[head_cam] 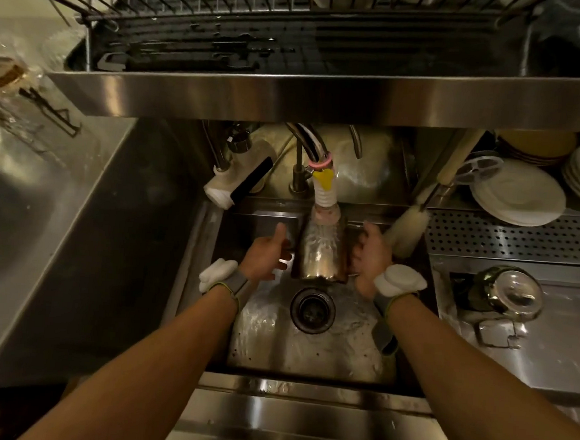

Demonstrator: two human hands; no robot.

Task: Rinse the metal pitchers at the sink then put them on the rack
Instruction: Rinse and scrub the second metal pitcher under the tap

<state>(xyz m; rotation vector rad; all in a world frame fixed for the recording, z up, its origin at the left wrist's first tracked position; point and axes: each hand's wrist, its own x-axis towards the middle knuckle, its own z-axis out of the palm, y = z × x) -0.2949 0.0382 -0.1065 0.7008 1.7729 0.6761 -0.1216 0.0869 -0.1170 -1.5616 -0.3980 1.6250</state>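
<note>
Pitcher (320,253) first: metal, held over sink (306,355) basin just above drain (312,310), right under faucet nozzle (325,201), water streaming down its side. Looks shiny, wet, dented-looking reflections; rim and handle not clear, orientation hard to tell.

Rack (293,48) up top, wire, cut off by frame edge; dark items inside hard to make out. Steel shelf (324,98) below it hides back of faucet. Plates (520,198) at right, partly under shelf. Glass jar (506,293) on right counter, contents unclear. Bottle brush (407,233) leaning near right hand.

Left hand (267,257) touching pitcher's left side, thumb up, fingers curled round it. Right hand (370,256) blurred, against pitcher's right side; grip or just touching, can't tell. White pads w/ straps on both wrists.
</note>
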